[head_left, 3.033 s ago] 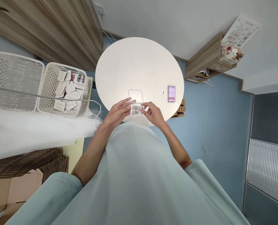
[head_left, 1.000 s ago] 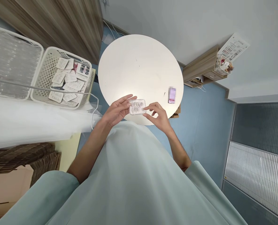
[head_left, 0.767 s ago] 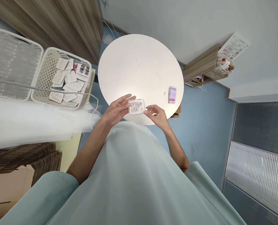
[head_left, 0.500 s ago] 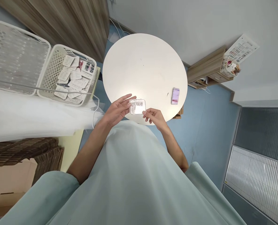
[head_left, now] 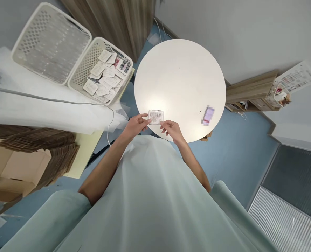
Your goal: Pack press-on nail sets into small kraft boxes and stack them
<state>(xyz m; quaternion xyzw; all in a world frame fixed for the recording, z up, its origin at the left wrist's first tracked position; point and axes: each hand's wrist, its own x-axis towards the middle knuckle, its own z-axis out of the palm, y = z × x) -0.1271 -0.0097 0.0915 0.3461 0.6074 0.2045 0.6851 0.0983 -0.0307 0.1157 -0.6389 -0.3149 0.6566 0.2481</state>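
Note:
A small clear plastic case (head_left: 156,116) with rounded corners is held up between my two hands, over the near edge of the round white table (head_left: 181,80). Rows of small oval shapes show inside it; they look like press-on nails, though they are too small to be sure. My left hand (head_left: 137,126) pinches the case's lower left corner between thumb and fingers. At the lower right corner, my right hand (head_left: 171,129) grips it with thumb and forefinger, the other fingers curled below.
A blurred purple phone-like item (head_left: 207,115) lies on the table's right side. To the left stand a white basket (head_left: 74,84) of white cards and another basket (head_left: 16,52) of clear plastic cases. Folded cardboard boxes (head_left: 61,150) are stacked at lower left. A cable (head_left: 108,129) hangs nearby.
My left hand has gone from spread fingers at the case's left side to a pinch on its lower left corner. The view has turned, so the table and baskets sit further right.

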